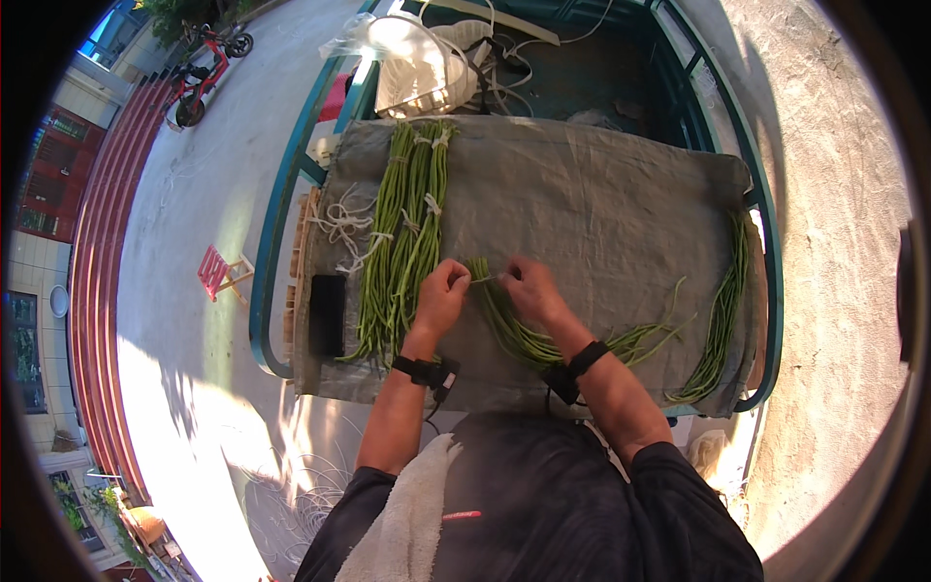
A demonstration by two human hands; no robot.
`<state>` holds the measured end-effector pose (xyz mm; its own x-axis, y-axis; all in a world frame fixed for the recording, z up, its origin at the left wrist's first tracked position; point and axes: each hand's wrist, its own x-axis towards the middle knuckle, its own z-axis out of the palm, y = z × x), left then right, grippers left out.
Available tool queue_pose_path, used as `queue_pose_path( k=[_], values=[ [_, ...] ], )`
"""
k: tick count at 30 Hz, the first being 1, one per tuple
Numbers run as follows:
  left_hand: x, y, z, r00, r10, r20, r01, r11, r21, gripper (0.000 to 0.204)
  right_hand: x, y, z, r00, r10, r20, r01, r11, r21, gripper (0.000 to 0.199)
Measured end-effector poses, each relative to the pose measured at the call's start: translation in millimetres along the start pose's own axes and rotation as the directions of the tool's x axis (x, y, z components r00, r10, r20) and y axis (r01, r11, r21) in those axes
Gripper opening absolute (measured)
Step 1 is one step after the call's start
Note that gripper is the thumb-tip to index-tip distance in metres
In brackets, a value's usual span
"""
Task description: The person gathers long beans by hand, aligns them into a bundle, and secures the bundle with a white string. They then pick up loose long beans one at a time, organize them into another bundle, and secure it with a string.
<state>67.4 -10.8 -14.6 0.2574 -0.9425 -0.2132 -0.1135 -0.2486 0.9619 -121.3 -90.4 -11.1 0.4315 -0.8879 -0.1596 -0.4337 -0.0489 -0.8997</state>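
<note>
By the beans [505, 325], left hand [443, 291] opposite right hand [532, 291], both pinched

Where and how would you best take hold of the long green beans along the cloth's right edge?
Probably mid-length on the green beans, from the left: they lie in a long curve, with the teal rail close on their right.

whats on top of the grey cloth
The grey cloth bears tied green bundles at left, white strings, a black rectangular object, a middle bunch partly hidden by the right forearm, and a green bunch near the right edge. Whatever lies beneath them is covered.
</note>
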Motion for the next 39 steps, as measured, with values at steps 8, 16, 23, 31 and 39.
queue_pose_path(
  k=[8, 16, 23, 31, 39],
  values=[
    [-3.0, 11.6, 19.5, 0.903, 0.392, -0.174, -0.223, 0.776, 0.59, 0.01, 11.0, 7.8, -7.0, 0.997, 0.067, 0.024, -0.066, 0.997, -0.027, 0.026],
    [-5.0, 27.3, 20.8, 0.953, 0.301, 0.001, -0.224, 0.707, 0.671, 0.016, 16.8, -28.4, -3.4, 0.964, -0.232, 0.127, 0.249, 0.958, -0.143, 0.025],
    [-0.9, -1.8, 18.1, 0.947, 0.317, -0.048, -0.222, 0.756, 0.616, 0.02, 10.6, -27.0, 6.4, 0.966, -0.245, 0.079, 0.245, 0.97, 0.01, 0.02],
    [1.0, 8.2, 12.6, 0.981, 0.177, -0.079, -0.134, 0.915, 0.381, 0.021, 9.2, -4.2, 26.2, 0.964, -0.263, 0.05, 0.267, 0.958, -0.107, 0.02],
    [-2.6, 13.8, 6.5, 0.983, 0.171, -0.064, -0.134, 0.916, 0.377, 0.021, 6.1, -6.0, 28.6, 0.942, -0.337, 0.008, 0.336, 0.937, -0.093, 0.02]
  ],
)
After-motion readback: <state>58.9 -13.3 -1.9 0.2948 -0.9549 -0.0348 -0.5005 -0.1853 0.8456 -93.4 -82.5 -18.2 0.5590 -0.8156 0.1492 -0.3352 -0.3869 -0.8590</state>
